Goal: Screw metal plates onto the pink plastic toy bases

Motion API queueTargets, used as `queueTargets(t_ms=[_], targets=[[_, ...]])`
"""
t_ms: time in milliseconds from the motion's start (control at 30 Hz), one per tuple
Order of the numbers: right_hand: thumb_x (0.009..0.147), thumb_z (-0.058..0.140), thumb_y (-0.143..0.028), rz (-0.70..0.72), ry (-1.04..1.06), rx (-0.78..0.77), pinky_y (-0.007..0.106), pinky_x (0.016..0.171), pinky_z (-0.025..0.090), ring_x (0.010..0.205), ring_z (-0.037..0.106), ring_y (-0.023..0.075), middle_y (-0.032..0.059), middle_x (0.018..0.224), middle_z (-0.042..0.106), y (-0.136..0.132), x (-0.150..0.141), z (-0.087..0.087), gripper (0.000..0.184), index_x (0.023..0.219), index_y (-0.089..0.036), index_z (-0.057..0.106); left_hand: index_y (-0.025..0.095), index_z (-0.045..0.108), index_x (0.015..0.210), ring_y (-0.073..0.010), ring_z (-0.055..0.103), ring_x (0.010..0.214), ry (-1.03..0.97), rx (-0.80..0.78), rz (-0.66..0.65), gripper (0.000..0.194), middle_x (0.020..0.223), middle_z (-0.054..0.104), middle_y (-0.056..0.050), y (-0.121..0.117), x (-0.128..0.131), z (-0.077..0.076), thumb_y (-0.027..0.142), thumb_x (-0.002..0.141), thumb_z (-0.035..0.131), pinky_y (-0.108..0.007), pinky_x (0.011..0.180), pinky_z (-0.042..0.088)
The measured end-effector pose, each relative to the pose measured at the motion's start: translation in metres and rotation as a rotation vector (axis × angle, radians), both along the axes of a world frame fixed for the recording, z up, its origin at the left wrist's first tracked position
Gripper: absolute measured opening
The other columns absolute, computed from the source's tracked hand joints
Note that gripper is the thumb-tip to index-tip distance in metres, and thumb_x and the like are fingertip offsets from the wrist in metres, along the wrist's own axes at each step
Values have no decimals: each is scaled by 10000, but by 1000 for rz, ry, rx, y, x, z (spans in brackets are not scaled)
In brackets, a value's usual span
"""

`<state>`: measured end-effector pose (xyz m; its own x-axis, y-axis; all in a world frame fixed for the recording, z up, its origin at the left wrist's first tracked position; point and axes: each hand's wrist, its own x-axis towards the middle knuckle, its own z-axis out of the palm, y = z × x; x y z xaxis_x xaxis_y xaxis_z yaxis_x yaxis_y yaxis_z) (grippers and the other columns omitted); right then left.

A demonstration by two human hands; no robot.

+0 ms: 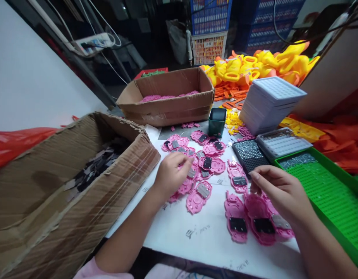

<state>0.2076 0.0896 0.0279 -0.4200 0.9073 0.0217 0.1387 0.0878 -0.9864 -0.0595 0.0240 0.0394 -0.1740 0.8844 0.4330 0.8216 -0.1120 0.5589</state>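
Note:
My left hand [172, 172] hovers over a loose cluster of pink plastic shells, thumb and fingers drawn together; whatever they pinch is too small or hidden. Beneath it lie shells with grey or black rectangular covers, such as a pink shell [198, 197]. My right hand [279, 190] is curled with thumb close to fingertips, above another group of shells, beside a black tray of small metal screws [250, 155]; I cannot make out anything in its grip. Below it are a pink shell with a black cover [236, 219], another pink shell [262, 223] and one partly hidden by the hand.
Cardboard boxes stand left [109, 193] and behind [167, 110]. A green cup [217, 122] sits behind the shells. To the right are a green tray [336, 201], a stack of white trays [269, 106] and yellow duck-shaped parts [240, 69].

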Motion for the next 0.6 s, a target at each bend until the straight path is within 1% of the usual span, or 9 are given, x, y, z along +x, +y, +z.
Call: queueTargets(t_ms=[67,133,167,233,300,367,433,500,600], targets=[[831,627,-432,3,-16,14,144,490,457,538,549,80,11,606,602,0,-1,0,255,804,-179,615,168,595,693,-164,559,723,105,-61,54,247,705,612,-25,11,-9,4,273,899,510,-291,704,428],[833,622,-426,19,-32,27,151,498,457,551,554,84,15,623,609,0,-3,1,251,810,-176,616,160,623,797,-182,577,823,199,-171,63,191,823,649,-48,26,-14,6,239,903,485,-301,776,434],[835,618,-424,25,-34,33,157,503,458,556,558,86,17,628,611,0,-4,1,251,812,-174,615,159,635,871,-187,582,886,238,-227,45,169,901,662,-58,35,-14,6,204,898,474,-304,820,431],[835,611,-425,36,-29,43,172,512,462,558,562,93,16,626,607,1,-5,1,255,808,-171,610,172,634,1025,-195,575,994,293,-306,-9,224,1045,662,-67,53,-9,5,147,877,466,-312,897,411],[836,603,-430,38,-34,57,184,515,463,561,564,100,16,626,604,2,-6,0,263,805,-168,607,180,622,1098,-222,572,1033,319,-355,-56,264,1106,653,-82,70,-1,3,195,862,505,-336,914,406],[837,596,-437,28,-62,85,194,521,460,573,569,106,20,644,611,4,-6,-2,273,811,-165,610,158,643,1048,-273,593,984,340,-419,-78,302,1052,668,-118,84,8,0,352,824,579,-369,856,432],[837,590,-452,9,-94,118,203,526,455,586,573,113,26,660,619,6,-6,-6,292,820,-161,612,144,669,920,-306,613,897,347,-478,-84,374,933,684,-139,94,15,-4,471,743,646,-379,779,450],[842,570,-480,-20,-140,142,211,517,452,578,574,122,26,645,617,9,-6,-7,325,828,-157,604,151,670,821,-309,621,838,337,-508,-87,368,850,684,-134,101,20,-8,491,683,687,-371,735,452],[888,458,-520,-96,-304,210,222,498,450,557,571,131,24,630,611,17,-7,-2,385,853,-156,578,155,662,766,-309,615,846,287,-488,-94,306,833,674,-125,105,22,-11,433,649,712,-371,739,453]])
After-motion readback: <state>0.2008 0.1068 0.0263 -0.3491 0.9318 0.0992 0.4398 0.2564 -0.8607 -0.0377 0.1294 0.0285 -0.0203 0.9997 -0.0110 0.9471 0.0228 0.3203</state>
